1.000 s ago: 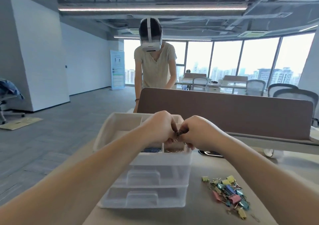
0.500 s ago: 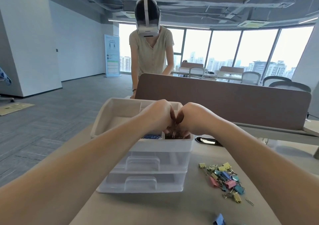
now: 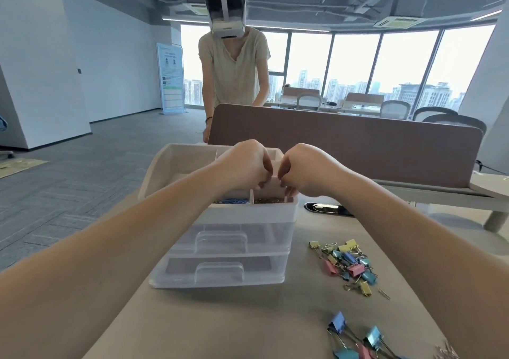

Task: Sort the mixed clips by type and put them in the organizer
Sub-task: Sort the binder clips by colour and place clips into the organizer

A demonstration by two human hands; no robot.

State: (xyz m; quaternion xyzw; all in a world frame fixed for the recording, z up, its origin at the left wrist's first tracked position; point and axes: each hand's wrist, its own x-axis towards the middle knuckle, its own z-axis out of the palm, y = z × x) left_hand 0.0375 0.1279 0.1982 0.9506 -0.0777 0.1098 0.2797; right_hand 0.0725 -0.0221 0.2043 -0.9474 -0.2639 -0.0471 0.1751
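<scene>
The left hand [image 3: 245,165] and right hand [image 3: 311,171] curl over the organizer [image 3: 270,216] top (holding anything? I cannot tell). Binder clips [image 3: 347,262] lie beside it.

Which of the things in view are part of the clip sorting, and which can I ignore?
Job: organizer; blue clips and brownish clips in its front compartments; binder clip pile on the table; nearer binder clips; left hand and right hand, both curled over its top.
Lying about: black cable port; desk divider; person opposite; banner stand; office chairs.
</scene>
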